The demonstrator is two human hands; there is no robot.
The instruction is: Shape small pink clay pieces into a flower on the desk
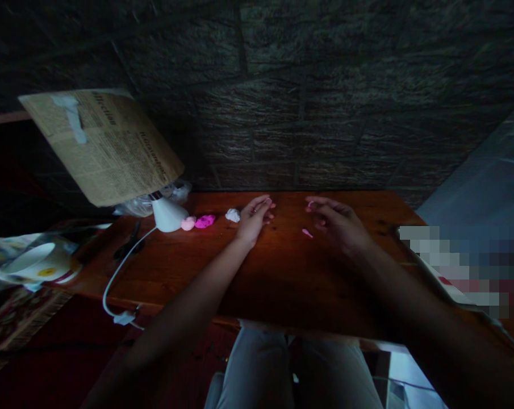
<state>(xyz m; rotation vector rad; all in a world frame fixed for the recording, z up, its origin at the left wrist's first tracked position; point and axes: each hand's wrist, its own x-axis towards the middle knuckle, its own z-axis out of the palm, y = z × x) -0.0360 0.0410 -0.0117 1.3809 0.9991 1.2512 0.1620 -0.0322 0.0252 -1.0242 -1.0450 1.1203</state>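
Observation:
Over the back of the wooden table [278, 278], my left hand [252, 218] has its thumb and fingers pinched together. A pinkish speck shows at its fingertips, too small to make out. Across a gap to the right, my right hand [335, 221] pinches a small piece of pink clay [311, 205] between thumb and forefinger. Below those fingertips lies a thin pink clay bit [308, 232], apart from the hand. Just left of my left hand sits a white clay lump [232, 215]. Farther left, a magenta clay lump [205, 221] touches a pale pink clay lump [188, 223].
A lamp with a newsprint shade [107, 147] and white base [168, 215] stands at the left; its cord [116, 272] hangs over the front edge. Dark scissors [131, 241] lie beside it. A white paper tub [44, 264] is far left. A stone-patterned wall [274, 113] rises behind.

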